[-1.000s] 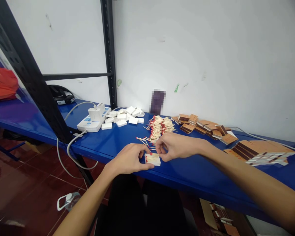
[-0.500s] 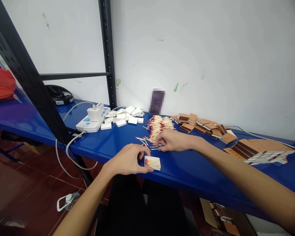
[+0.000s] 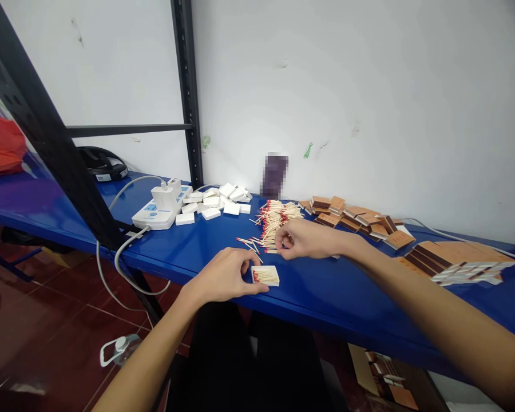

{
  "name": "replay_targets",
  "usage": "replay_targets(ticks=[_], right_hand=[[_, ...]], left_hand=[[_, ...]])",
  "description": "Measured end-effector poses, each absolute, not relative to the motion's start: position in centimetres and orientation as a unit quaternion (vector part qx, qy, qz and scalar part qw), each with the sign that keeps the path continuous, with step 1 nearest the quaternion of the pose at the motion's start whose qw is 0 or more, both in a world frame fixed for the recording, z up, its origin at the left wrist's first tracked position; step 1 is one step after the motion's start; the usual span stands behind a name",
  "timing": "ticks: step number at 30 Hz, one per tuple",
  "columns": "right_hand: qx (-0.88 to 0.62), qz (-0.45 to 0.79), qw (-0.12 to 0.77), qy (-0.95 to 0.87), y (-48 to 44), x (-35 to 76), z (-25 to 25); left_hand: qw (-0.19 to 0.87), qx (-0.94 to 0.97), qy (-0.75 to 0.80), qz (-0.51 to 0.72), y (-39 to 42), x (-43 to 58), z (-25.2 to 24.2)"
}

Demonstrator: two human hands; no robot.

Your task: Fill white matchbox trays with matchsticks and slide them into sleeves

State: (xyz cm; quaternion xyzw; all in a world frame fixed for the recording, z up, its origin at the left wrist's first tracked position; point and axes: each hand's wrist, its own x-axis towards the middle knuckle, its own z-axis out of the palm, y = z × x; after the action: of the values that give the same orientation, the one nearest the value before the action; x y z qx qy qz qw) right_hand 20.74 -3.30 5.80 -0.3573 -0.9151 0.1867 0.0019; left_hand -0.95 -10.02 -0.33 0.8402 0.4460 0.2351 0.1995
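Observation:
My left hand (image 3: 225,276) grips a small white matchbox tray (image 3: 275,282) near the table's front edge, thumb along its near side and fingers at its far left corner. Several red-headed matches lie inside the tray. Just beyond it, my right hand (image 3: 298,238) is closed in a pinch at the near side of a heap of loose matches (image 3: 277,216). Whatever its fingertips hold is hidden or too small to make out. A few stray matches (image 3: 249,245) lie left of the heap.
White matchbox trays (image 3: 212,202) are piled at the back left, beside a power strip (image 3: 154,218) with cables. Brown matchbox sleeves (image 3: 364,216) lie along the wall, with stacked matchboxes (image 3: 455,260) at the right. A black shelf post (image 3: 64,137) rises at the left.
My right hand has moved slightly away from me, toward the match heap, its fingers curled more tightly. My left hand stays on the tray, almost unmoved.

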Motion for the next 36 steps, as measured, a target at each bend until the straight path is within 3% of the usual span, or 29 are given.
replay_targets(ticks=[5, 12, 21, 30, 36], right_hand=[[-0.334, 0.229, -0.03, -0.914, -5.4, 20.0, 6.9], [-0.391, 0.12, -0.005, -0.913, -3.1, 20.8, 5.2], [-0.403, 0.165, -0.03, -0.9, -2.6, 20.7, 4.5], [-0.34, 0.231, -0.011, -0.912, -5.5, 20.1, 6.1], [-0.381, 0.177, 0.045, -0.906, -3.9, 18.6, 4.6]], left_hand=[[0.186, 0.838, 0.453, 0.241, -10.0, -0.8, -0.4], [0.195, 0.853, 0.43, 0.223, -10.0, -1.0, -0.4], [0.191, 0.851, 0.438, 0.219, -10.2, -1.0, -0.3], [0.186, 0.827, 0.478, 0.229, -9.9, -0.7, -0.2], [0.224, 0.844, 0.444, 0.202, -10.4, -1.6, 0.5]])
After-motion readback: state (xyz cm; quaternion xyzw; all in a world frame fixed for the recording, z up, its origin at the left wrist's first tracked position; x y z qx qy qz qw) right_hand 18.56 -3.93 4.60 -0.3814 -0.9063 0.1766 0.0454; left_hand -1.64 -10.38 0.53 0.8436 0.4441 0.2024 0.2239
